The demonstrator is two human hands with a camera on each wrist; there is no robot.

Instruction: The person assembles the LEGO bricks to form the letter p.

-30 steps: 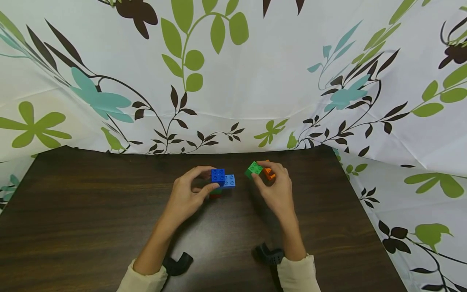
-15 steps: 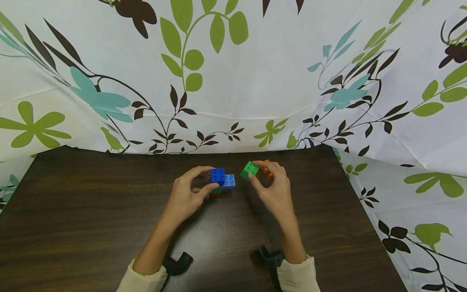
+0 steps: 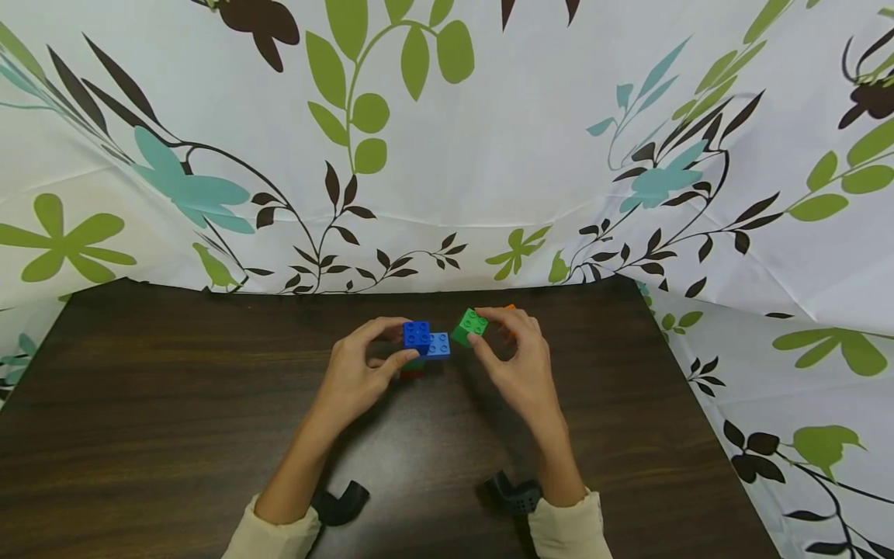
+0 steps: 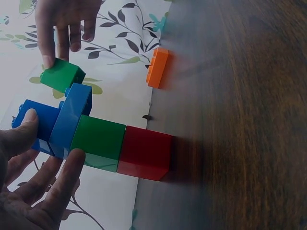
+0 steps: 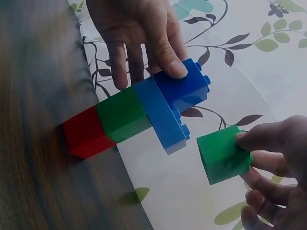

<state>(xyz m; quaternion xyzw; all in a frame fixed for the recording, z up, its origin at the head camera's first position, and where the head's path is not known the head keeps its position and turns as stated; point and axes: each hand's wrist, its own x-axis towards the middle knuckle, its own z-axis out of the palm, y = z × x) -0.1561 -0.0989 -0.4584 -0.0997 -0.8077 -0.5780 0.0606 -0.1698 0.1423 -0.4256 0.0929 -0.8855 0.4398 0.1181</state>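
A tower of toy building bricks stands on the table: a red brick (image 4: 145, 152) at the bottom, a green brick (image 4: 99, 143) over it, then a longer light blue brick (image 3: 438, 345) jutting to the right, and a dark blue brick (image 3: 417, 335) on top at the left. My left hand (image 3: 358, 373) grips the tower's top, thumb on the dark blue brick and fingers behind. My right hand (image 3: 520, 361) pinches a loose green brick (image 5: 224, 154) between thumb and fingers, tilted and in the air just right of the light blue brick's bare studs.
An orange brick (image 4: 157, 68) lies on the dark wooden table (image 3: 174, 404) behind my right hand, mostly covered in the head view. A white leaf-patterned cloth (image 3: 531, 140) hangs along the table's back edge. Black wrist mounts (image 3: 341, 505) sit under both forearms.
My right hand has carried the green brick leftward, closer to the tower, and now covers more of the orange brick. The left hand and tower have stayed in place.
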